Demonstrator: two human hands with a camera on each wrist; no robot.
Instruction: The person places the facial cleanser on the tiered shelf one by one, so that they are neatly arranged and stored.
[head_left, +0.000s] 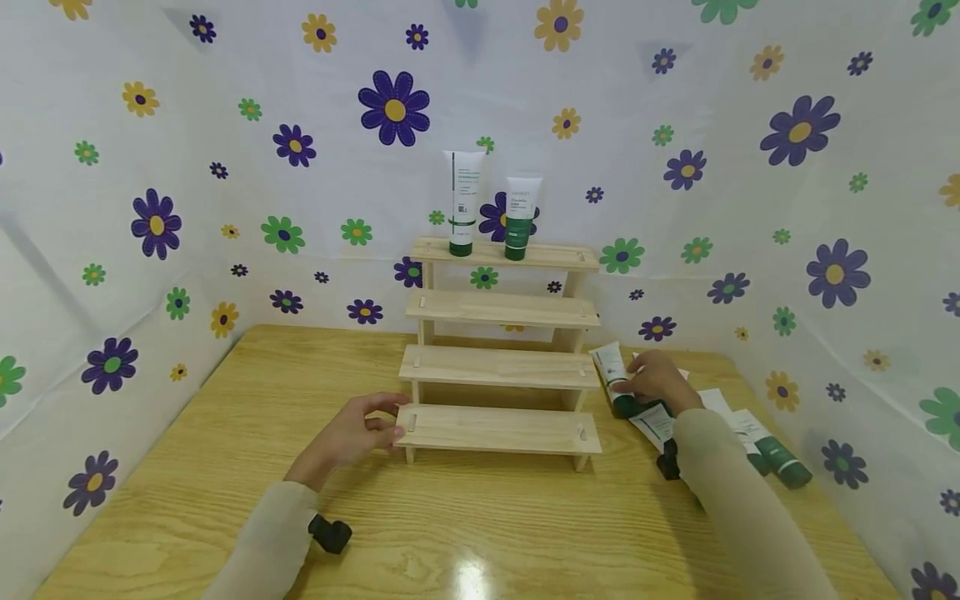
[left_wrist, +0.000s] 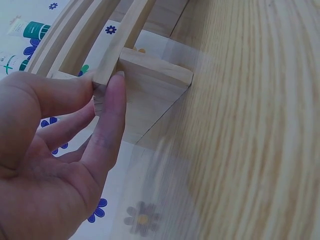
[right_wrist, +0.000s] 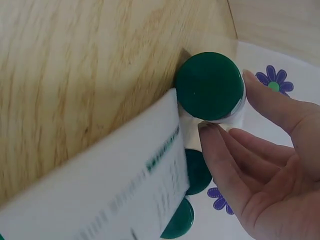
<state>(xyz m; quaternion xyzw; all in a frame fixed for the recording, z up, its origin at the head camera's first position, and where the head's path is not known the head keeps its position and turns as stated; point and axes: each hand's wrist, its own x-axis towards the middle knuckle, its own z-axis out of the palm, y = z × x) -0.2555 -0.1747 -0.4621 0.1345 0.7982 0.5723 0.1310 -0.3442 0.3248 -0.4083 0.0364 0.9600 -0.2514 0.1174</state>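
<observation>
My left hand [head_left: 352, 435] pinches the left end of the lowest step of a wooden tiered rack [head_left: 495, 429], thumb on one side and fingers on the other in the left wrist view. Over at the rack's right, my right hand [head_left: 660, 382] holds a white squeeze tube [head_left: 611, 367] with a green cap [right_wrist: 210, 86], thumb and fingertips at its sides. That tube lies tilted among other tubes on the table. Right below it is another white tube [head_left: 654, 425], whose flat end fills the lower left of the right wrist view.
On the top step stand a tall white tube [head_left: 467, 200] and a shorter white-and-green tube [head_left: 522, 212]. Several tubes, one with a green lower part [head_left: 780, 458], lie beside the right forearm. Flower-patterned white cloth [head_left: 315, 208] surrounds the wooden table [head_left: 420, 533].
</observation>
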